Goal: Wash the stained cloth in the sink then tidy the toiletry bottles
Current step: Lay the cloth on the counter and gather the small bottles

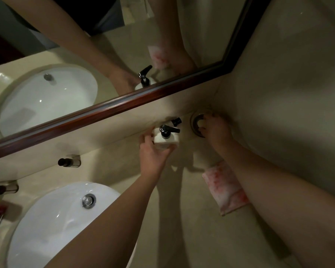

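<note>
We see the white sink (52,219) at seven o'clock, its basin bare apart from the chrome drain plug (88,200). At the far corner of the table (182,238), at one o'clock, a round metal dish (194,122) sits by the wall; what it holds we cannot tell, since the right hand (215,127) covers it, fingers curled over the rim. Whether that hand grips the dish or something in it is unclear. The left hand (153,151) grasps a white pump bottle (166,139) near centre, thumb and fingers round its body; the bottle stands upright, its black pump spout pointing to three o'clock. A second black-capped bottle (176,121) stands just behind it, against the wall. The stained cloth (223,185), white with red blotches, lies flat on the table at four o'clock, partly under the right forearm, long axis running from eleven to five o'clock. A dark wood-framed mirror (104,108) runs above the table.
</note>
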{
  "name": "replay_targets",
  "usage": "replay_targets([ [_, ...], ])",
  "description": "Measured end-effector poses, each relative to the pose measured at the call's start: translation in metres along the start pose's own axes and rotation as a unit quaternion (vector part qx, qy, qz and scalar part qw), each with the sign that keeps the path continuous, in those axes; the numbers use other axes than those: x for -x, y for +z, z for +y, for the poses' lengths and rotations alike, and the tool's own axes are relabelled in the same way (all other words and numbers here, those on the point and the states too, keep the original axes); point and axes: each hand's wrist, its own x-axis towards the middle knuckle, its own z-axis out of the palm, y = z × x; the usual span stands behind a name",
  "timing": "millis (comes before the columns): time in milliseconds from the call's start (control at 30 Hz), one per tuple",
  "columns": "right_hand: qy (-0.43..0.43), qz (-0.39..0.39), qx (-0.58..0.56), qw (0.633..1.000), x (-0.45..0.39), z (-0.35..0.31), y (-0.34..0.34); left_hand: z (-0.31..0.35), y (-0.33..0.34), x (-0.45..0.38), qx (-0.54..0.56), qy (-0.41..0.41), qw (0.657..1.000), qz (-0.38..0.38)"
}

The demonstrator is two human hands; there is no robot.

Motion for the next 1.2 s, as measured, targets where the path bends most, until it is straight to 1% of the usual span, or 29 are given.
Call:
replay_targets([
  [67, 0.003, 0.007, 0.005, 1.000, 0.000, -0.001, 0.002, -0.001, 0.000, -0.003, 0.002, 0.008, 1.000, -0.011],
  [100, 0.005, 0.023, 0.005, 1.000, 0.002, -0.002, 0.004, 0.000, 0.000, -0.004, 0.010, 0.004, 1.000, -0.018],
  [167, 0.003, 0.082, -0.037, 0.996, 0.010, -0.008, 0.004, 0.001, -0.002, -0.006, 0.026, -0.010, 0.999, -0.031],
  [233, -0.022, 0.131, -0.050, 0.990, 0.017, -0.017, 0.003, -0.001, -0.006, -0.008, 0.030, -0.020, 0.999, -0.038],
  [300, -0.069, 0.142, -0.039, 0.987, 0.021, -0.030, 0.004, -0.002, -0.014, -0.007, 0.037, -0.024, 0.998, -0.034],
  [367, -0.133, 0.129, -0.051, 0.981, 0.022, -0.045, 0.009, -0.005, -0.025, -0.006, 0.045, -0.026, 0.999, -0.015],
  [433, -0.169, 0.097, -0.051, 0.979, 0.021, -0.059, 0.014, -0.010, -0.037, -0.004, 0.050, -0.043, 0.998, 0.011],
  [533, -0.166, 0.044, -0.002, 0.985, 0.014, -0.077, 0.021, -0.024, -0.055, -0.005, 0.074, -0.071, 0.994, 0.037],
  [633, -0.156, 0.021, 0.058, 0.986, 0.004, -0.089, 0.031, -0.039, -0.071, -0.005, 0.086, -0.078, 0.992, 0.048],
  [867, -0.150, 0.049, 0.116, 0.981, 0.004, -0.094, 0.044, -0.058, -0.087, -0.003, 0.095, -0.077, 0.992, 0.024],
  [967, -0.157, 0.088, 0.143, 0.973, 0.008, -0.091, 0.047, -0.059, -0.086, -0.001, 0.089, -0.064, 0.994, 0.017],
  [1033, -0.173, 0.071, 0.156, 0.970, 0.011, -0.088, 0.045, -0.060, -0.086, 0.000, 0.091, -0.064, 0.994, 0.013],
  [1100, -0.161, 0.015, 0.141, 0.977, 0.014, -0.086, 0.038, -0.060, -0.085, 0.001, 0.098, -0.065, 0.993, 0.013],
  [1133, -0.136, -0.004, 0.105, 0.985, 0.015, -0.084, 0.036, -0.058, -0.085, 0.002, 0.100, -0.064, 0.993, 0.013],
  [1200, -0.056, -0.007, -0.032, 0.998, 0.023, -0.081, 0.033, -0.053, -0.085, 0.004, 0.103, -0.063, 0.993, 0.006],
])
